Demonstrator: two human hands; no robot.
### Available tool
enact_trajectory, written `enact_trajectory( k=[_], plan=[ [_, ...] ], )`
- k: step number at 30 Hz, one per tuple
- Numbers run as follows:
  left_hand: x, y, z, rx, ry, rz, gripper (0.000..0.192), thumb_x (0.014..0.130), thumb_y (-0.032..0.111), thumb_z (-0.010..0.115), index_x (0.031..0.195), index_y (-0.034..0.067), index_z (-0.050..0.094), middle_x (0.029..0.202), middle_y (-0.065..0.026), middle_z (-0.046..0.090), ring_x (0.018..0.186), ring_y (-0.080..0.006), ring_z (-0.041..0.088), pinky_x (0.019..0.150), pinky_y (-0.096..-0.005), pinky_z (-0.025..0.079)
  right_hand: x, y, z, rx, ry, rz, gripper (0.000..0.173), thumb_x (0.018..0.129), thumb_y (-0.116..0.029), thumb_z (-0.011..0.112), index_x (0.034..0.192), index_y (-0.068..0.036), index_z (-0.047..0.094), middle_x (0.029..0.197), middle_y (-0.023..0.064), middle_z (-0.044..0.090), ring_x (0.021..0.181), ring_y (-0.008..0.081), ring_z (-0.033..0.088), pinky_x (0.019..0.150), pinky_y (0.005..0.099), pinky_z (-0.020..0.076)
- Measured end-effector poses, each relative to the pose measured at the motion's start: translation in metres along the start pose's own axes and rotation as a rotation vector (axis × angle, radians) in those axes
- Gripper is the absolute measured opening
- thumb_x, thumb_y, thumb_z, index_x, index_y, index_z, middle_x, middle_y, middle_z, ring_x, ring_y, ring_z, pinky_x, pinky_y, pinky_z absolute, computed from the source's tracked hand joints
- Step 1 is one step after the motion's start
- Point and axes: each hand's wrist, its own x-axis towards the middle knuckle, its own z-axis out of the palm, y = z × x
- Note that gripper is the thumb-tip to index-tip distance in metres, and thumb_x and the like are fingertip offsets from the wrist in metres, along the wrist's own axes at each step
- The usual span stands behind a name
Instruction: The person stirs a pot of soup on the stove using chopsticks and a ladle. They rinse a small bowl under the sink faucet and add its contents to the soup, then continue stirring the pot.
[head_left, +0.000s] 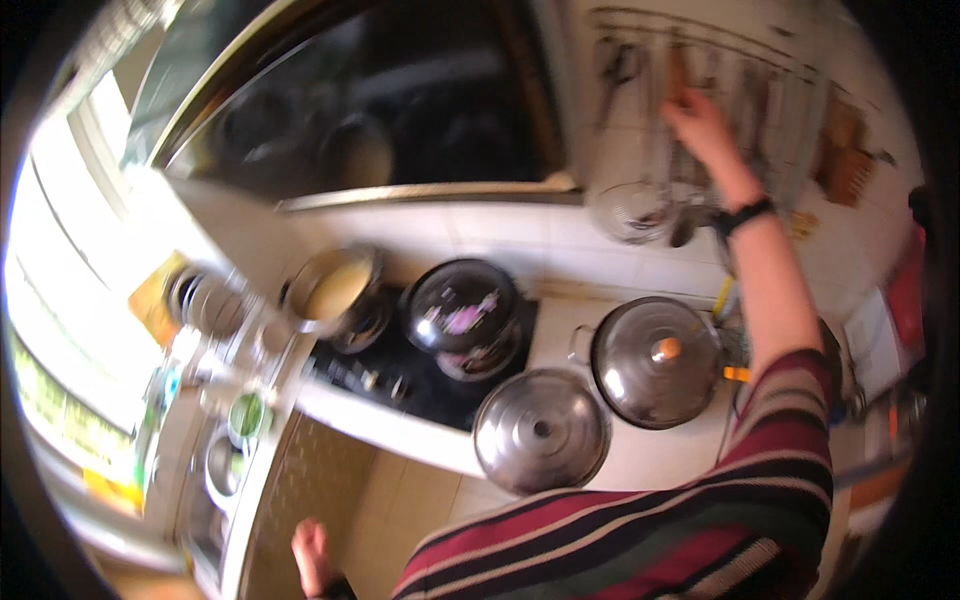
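Observation:
My right hand (699, 124) is raised to the wall rack, its fingers closed around the lower part of a brown utensil handle (678, 66). The utensil's working end is hidden or too blurred to make out. Other kitchen utensils (616, 75) hang beside it from a metal rail (720, 39). Below them hangs a round wire strainer (634, 212), with a dark ladle (681, 226) close by. Low in the view, my left hand (311, 553) hangs above the floor with curled fingers and nothing visible in it.
A pot of pale yellowish liquid (337, 292) and a lidded dark pot (461, 304) stand on the black gas hob (427, 390). On the counter are a large lidded pot (652, 364) and a metal lid (541, 429). A range hood (427, 193) juts out above; a sink (206, 536) lies left.

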Motion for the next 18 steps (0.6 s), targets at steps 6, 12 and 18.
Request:
enact_trajectory(
  k=[6, 12, 18],
  plan=[
    [0.075, 0.118, -0.005, -0.613, 0.068, 0.142, 0.032, 0.096, 0.023, 0.063, 0.12, 0.001, 0.061, 0.102, -0.0036, 0.067, 0.086, -0.0107, 0.061, 0.076, -0.0259, 0.05, -0.135, -0.02, -0.017, 0.281, -0.421, 0.039, 0.034, 0.093, -0.024, 0.063, 0.119, -0.002, 0.062, 0.086, 0.0, 0.063, 0.073, 0.0047, 0.057, 0.065, 0.0209, 0.0473],
    [0.116, 0.215, 0.031, -1.212, -0.245, 0.347, 0.035, 0.103, 0.025, 0.048, 0.13, 0.004, 0.052, 0.105, -0.012, 0.067, 0.085, -0.0187, 0.067, 0.078, -0.0315, 0.055, -0.263, -0.035, -0.018, 0.855, -0.619, 0.439, 0.043, 0.095, -0.018, 0.052, 0.134, -0.002, 0.047, 0.082, 0.0088, 0.067, 0.062, 0.0144, 0.064, 0.056, 0.0245, 0.0528],
    [0.109, 0.242, -0.006, -1.104, -0.169, 0.816, 0.039, 0.104, 0.03, 0.044, 0.122, -0.003, 0.055, 0.097, -0.0114, 0.065, 0.083, -0.0231, 0.063, 0.077, -0.035, 0.052, -0.334, -0.066, -0.019, 1.119, -0.856, 0.57, 0.065, 0.095, -0.061, 0.037, 0.117, -0.002, 0.055, 0.09, 0.0197, 0.071, 0.075, 0.0305, 0.071, 0.067, 0.0342, 0.0585]
  ],
)
